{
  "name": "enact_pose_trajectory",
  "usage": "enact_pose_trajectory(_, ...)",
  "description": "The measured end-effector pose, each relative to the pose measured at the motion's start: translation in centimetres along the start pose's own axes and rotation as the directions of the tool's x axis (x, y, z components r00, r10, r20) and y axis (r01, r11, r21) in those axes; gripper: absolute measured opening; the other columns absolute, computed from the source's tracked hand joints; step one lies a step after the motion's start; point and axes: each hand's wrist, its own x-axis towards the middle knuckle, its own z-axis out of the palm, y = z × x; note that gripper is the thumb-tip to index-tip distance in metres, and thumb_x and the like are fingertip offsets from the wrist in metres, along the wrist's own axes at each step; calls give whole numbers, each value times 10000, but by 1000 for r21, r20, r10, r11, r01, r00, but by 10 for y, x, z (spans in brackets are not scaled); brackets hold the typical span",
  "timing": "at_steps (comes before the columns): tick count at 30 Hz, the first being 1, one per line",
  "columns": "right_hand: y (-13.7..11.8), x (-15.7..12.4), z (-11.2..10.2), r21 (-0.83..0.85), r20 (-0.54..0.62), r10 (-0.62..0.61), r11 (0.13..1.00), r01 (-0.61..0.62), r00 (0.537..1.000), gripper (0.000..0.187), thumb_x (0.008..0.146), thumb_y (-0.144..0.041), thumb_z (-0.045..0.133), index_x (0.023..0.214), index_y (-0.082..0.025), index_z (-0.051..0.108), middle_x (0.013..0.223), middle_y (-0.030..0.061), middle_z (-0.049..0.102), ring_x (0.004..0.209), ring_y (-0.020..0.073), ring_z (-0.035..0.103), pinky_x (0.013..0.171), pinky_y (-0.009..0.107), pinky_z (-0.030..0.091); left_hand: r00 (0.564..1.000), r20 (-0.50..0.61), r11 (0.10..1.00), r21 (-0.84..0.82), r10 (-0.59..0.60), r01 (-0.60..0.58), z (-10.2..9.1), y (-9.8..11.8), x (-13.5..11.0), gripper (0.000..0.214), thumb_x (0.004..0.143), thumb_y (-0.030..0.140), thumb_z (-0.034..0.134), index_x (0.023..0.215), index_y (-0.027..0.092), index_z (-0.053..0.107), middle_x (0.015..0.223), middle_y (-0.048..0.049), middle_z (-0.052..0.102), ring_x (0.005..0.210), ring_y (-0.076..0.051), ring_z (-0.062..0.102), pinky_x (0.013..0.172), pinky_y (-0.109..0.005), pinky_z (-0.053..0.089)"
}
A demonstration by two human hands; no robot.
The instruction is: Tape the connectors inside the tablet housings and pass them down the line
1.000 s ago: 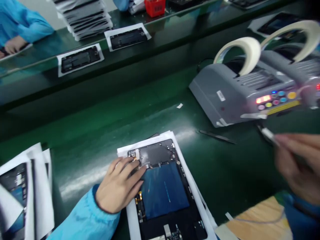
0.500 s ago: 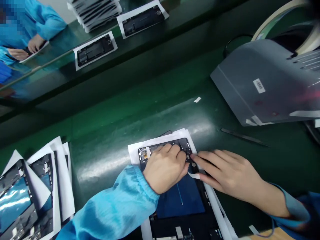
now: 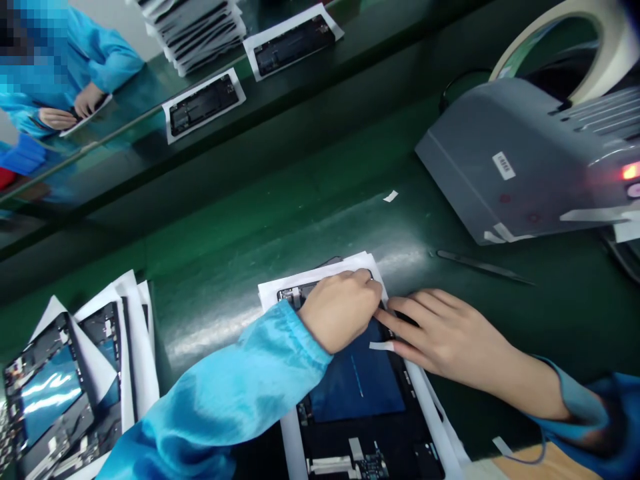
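Note:
An opened tablet [image 3: 357,393] with a blue battery lies on white paper on the green bench in front of me. My left hand [image 3: 343,308] rests curled over its top end, fingers bent down on the circuit area by the top right corner. My right hand [image 3: 440,337] lies beside it on the tablet's right edge, fingers stretched toward the left hand. A small white strip of tape [image 3: 381,346] sticks out under my right fingertips. What my left fingers press is hidden.
A grey tape dispenser [image 3: 505,160] with a tape roll stands at the right. Black tweezers [image 3: 480,267] lie just before it. More opened tablets [image 3: 55,393] on paper lie at the left. Beyond, a conveyor carries tablets [image 3: 203,105] and a stack [image 3: 197,30]; another person sits far left.
My right hand came in from the right with the tape strip and settled on the tablet's right edge. My left hand slid to the top right corner. The view shifted left.

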Motion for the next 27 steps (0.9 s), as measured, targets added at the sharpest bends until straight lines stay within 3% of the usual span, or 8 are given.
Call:
enact_pose_trajectory(3,0,-2,2,-16,6,-5,1000,5,1000,269,936,-287,503,1115,-135,634,969,88,631,839,222,522,773,370,385,997,21,998,2,-69,69,0,10,6,183,951,109,463,886,121,633,883,-83,635,857,-237,681,711,-340,567)
enact_pose_trajectory(5,-1,-2,3,-21,6,-10,1000,10,1000,271,940,-287,489,1108,-132,635,935,86,623,828,222,519,768,371,384,998,-1,998,19,-56,56,5,12,7,188,935,83,458,861,113,627,875,-96,634,850,-249,679,716,-358,567)
enact_pose_trajectory(10,-1,0,2,-17,14,9,1000,-9,1000,277,945,-306,488,1106,-141,642,971,82,635,832,218,522,751,362,380,987,-163,1000,-24,-7,3,29,-2,-4,163,943,172,493,857,149,630,848,-57,623,787,-230,656,693,-351,554)
enact_pose_trajectory(15,-2,2,0,-19,1,13,1000,-13,1000,327,933,-323,521,1178,-137,632,987,74,646,832,207,519,750,356,385,924,-375,987,-159,-74,15,56,-14,-27,195,953,215,484,854,172,647,790,-18,620,704,-179,629,659,-303,524)
enact_pose_trajectory(19,-2,6,-1,-8,-12,17,1000,-18,1000,311,947,-307,495,1160,-132,639,980,70,648,822,203,521,748,354,391,848,-523,992,-122,-82,21,62,-11,-32,230,956,208,462,812,174,638,744,-19,619,662,-165,592,623,-294,495)
enact_pose_trajectory(24,0,7,-4,28,-16,20,999,-19,1000,283,966,-297,460,1102,-136,648,963,68,651,801,198,541,732,355,414,760,-628,986,120,168,-118,58,-11,-32,210,983,146,452,1047,149,652,916,-40,692,769,-173,600,662,-306,502)
enact_pose_trajectory(27,4,6,-4,80,-24,16,997,-14,1000,279,963,-287,483,1140,-126,627,973,74,653,826,181,570,754,338,441,754,-597,959,230,274,-166,56,-14,-34,229,977,111,442,1037,108,664,981,-57,705,796,-177,608,654,-315,498)
